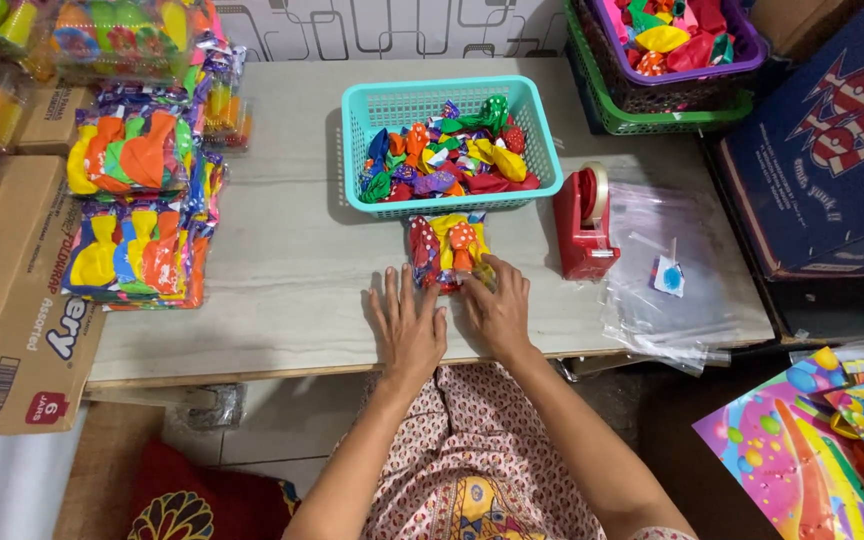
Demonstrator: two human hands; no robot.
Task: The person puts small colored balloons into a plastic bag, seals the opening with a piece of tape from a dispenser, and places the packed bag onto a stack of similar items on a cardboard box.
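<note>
A small clear bag of balloons [449, 249], red, yellow and spotted, lay on the pale table [282, 270] just below the centre of the frame, right in front of the turquoise basket [449, 103]. The right hand [497, 305] rested on the bag's lower right corner, fingers curled over its edge and pressing on it rather than clamped around it. The left hand [408, 325] lay flat on the table beside it, fingers spread apart and pointing up the frame, their tips just reaching the bag's lower left edge.

The turquoise basket held a loose heap of mixed balloons. To the right of the bag stood a red tape dispenser [583, 225], and further right a stack of empty clear plastic bags [667, 290] spread to the table's edge. Along the left side of the frame packed balloon bags [137, 205] were piled, next to a cardboard carton [7, 300]. In the upper right a purple basket [742, 45] of balloons sat nested in a green basket [672, 118].
</note>
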